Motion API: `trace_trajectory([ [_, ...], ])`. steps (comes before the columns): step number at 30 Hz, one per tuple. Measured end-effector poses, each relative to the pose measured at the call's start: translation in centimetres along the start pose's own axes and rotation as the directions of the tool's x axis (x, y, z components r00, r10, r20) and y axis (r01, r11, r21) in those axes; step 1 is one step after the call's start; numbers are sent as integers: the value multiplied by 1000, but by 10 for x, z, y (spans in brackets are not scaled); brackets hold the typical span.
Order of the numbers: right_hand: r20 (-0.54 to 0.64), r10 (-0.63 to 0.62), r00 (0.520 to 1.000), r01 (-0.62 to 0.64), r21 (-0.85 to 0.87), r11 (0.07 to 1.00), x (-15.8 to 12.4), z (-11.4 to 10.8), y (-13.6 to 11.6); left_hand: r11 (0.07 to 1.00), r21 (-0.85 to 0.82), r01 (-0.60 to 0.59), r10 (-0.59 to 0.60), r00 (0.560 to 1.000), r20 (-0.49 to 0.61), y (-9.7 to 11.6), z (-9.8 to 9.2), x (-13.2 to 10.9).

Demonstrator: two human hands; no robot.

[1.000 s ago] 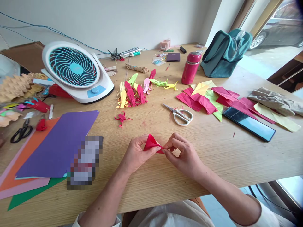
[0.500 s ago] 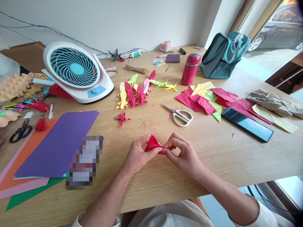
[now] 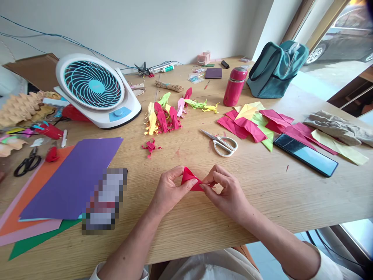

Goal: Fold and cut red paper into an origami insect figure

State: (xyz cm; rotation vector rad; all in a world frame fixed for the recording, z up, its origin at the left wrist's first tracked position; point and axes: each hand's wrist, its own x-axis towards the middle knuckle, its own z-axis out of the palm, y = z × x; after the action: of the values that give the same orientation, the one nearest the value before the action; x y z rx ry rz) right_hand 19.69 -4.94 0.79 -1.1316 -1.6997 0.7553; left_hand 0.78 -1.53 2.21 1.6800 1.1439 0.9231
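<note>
A small red folded paper piece [image 3: 190,181] is pinched between both hands, just above the wooden table [image 3: 276,194] near its front edge. My left hand [image 3: 169,190] grips its left side with thumb and fingers. My right hand [image 3: 229,190] pinches its right tip, fingers curled. Beyond them lie white-handled scissors [image 3: 223,143], a small red paper figure [image 3: 150,146] and a heap of folded red, yellow and pink paper figures [image 3: 163,114].
Purple, orange, pink and green sheets [image 3: 70,175] lie left, with black scissors [image 3: 27,162]. A white and teal fan [image 3: 94,91] stands behind them. Right are loose red and yellow papers [image 3: 253,120], a phone [image 3: 305,154], a red flask [image 3: 234,85] and a teal bag [image 3: 275,68].
The red paper piece looks pressed a little flatter between the fingers. The hands stay in the same place; the view has shifted slightly.
</note>
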Motion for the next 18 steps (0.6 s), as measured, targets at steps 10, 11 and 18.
trace_trajectory([
  [10, 17, 36, 999, -36, 28, 999, 1, -1, -1, 1000, -13, -13, 13, 1000, -26, 1, 1, -1],
  [11, 23, 48, 999, -49, 39, 998, 2, -1, -1, 1000, -8, -14, 14, 1000, -24, 2, 2, -1],
  [18, 32, 78, 996, -81, 113, 990, 3, -3, -1, 999, 30, -35, 36, 999, -4, 6, 5, -2],
])
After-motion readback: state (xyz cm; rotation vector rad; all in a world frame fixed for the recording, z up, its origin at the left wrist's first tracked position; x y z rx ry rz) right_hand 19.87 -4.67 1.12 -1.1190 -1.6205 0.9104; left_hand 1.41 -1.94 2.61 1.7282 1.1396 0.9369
